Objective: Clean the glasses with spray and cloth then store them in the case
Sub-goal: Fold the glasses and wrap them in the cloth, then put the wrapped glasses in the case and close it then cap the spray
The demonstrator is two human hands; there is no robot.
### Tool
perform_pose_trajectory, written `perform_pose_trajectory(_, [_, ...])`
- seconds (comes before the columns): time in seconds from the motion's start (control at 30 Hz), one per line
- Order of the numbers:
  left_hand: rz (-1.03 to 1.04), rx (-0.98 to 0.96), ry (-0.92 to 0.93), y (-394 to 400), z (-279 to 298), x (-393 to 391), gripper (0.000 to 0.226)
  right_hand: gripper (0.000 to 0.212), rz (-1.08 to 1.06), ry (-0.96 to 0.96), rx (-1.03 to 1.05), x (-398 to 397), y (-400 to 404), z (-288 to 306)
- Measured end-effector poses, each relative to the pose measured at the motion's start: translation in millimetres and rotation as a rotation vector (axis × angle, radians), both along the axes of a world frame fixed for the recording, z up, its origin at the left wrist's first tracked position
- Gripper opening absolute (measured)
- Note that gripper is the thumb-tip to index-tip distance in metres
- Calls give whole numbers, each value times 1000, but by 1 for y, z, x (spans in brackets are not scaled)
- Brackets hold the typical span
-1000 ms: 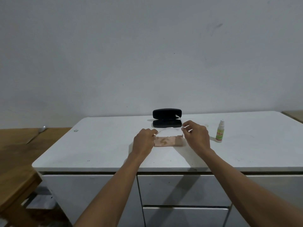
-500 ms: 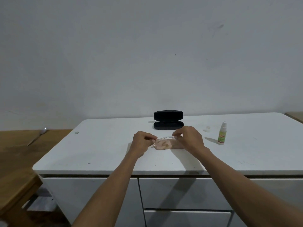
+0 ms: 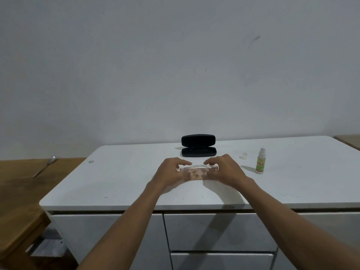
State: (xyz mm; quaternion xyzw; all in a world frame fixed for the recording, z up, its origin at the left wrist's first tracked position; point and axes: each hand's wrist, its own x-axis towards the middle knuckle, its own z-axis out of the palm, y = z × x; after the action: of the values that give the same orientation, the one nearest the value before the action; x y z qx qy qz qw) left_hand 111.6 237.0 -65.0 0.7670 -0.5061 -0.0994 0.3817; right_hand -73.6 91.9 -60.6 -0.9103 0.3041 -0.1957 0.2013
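Both hands meet at the middle of the white worktop (image 3: 116,182). The left hand (image 3: 172,173) and right hand (image 3: 226,169) each pinch an end of the clear glasses (image 3: 198,168), held just over the pinkish cloth (image 3: 195,175). Behind them the black case (image 3: 198,146) lies open. The spray (image 3: 260,161) stands upright to the right, well apart.

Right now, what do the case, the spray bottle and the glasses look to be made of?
Case: a matte black hard shell, likely plastic or leatherette; it shows no glare.
Spray bottle: white plastic by its opaque look, with a green printed label.
Glasses: a clear, glossy frame, probably transparent plastic, since the pinkish cloth shows through it. Both hands partly cover them.
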Motion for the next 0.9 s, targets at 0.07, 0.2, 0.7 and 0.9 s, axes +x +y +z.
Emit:
perform_pose_trajectory(0.07, [-26, 73, -109, 0, 1, 0, 58, 75, 13, 13, -7, -2, 0, 0])
perform_pose_trajectory(0.2, [-32, 82, -72, 2, 3, -4, 58, 63, 26, 92, -32, -5, -4, 0])
perform_pose_trajectory(0.7, [-37, 33, 19, -4, 6, 0, 44, 53, 82, 61, -14, 0, -30, -4])
perform_pose_trajectory(0.9, [-44, -31, -77, -36, 24, 26, 46, 55, 54, -42, -63, 22, -53, 16])
